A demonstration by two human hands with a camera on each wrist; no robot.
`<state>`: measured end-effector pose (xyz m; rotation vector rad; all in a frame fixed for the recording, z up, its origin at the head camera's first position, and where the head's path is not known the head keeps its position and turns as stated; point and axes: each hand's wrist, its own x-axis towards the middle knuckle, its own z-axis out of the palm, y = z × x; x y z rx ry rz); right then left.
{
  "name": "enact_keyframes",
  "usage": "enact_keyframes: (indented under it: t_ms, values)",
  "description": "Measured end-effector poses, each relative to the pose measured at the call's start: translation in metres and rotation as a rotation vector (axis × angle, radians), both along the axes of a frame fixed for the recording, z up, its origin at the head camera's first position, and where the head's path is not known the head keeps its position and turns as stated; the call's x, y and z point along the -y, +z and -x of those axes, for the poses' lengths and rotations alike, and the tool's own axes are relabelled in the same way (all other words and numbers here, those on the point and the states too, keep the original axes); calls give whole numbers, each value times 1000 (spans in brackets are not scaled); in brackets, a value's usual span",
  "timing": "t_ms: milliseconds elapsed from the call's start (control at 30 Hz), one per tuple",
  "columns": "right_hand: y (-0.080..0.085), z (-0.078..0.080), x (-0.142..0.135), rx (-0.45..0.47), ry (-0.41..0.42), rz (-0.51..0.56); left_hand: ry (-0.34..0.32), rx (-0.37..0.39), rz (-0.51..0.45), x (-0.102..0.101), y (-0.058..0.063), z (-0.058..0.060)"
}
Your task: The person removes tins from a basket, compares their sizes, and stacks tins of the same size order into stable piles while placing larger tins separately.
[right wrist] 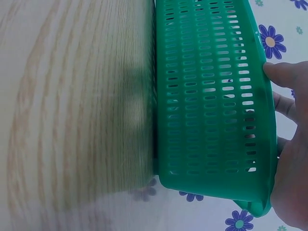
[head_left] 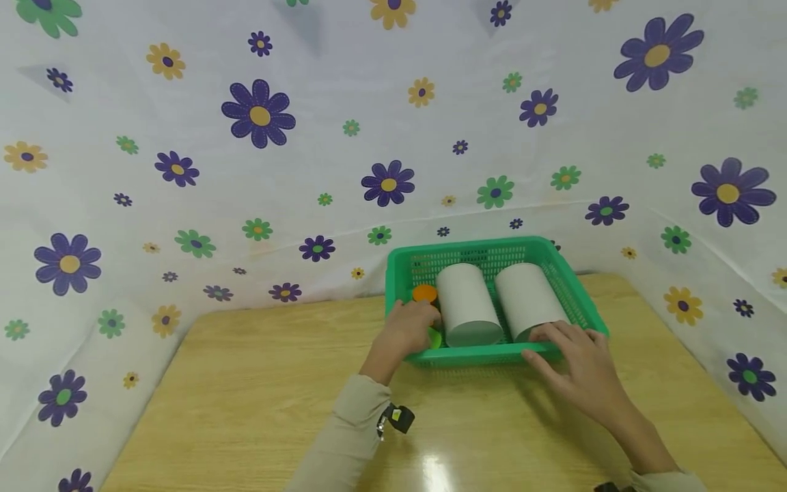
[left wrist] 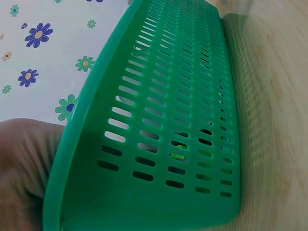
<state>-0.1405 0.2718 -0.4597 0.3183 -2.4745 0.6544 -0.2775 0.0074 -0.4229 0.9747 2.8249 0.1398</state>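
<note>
A green plastic basket (head_left: 492, 354) with slotted walls stands at the back of the table. Inside it, two white cylinders (head_left: 468, 301) lie side by side, pointing toward the back. Along the basket's left side sit an orange round piece (head_left: 424, 293) and a light green piece (head_left: 435, 337), both partly covered. My left hand (head_left: 408, 328) reaches over the front left rim beside these pieces; its fingertips are hidden. My right hand (head_left: 581, 369) holds the front right rim, thumb outside and fingers inside, close to the right cylinder's near end. The right wrist view shows the thumb (right wrist: 281, 72) touching the rim.
The wooden table (head_left: 258, 383) extends to the left and in front of the basket. Behind it and at both sides hangs a white cloth (head_left: 320, 171) printed with flowers. A small black device (head_left: 398, 418) is on my left wrist.
</note>
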Motion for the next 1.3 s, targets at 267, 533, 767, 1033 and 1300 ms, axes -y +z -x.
enact_keyframes:
  t_ms: [267,533,767,1033,1300]
  values:
    - [0,1,0,2,-3,-14,-44,0,-9,2,-2,5]
    - [0,4,2,-25,8,-18,-60,26,-23,7,2,6]
    - [-1,4,2,-32,6,0,-133,18,-119,12,4,8]
    - [3,6,1,-33,46,69,-190,80,-282,19,2,12]
    - [4,3,0,-30,69,126,-172,88,-429,29,6,4]
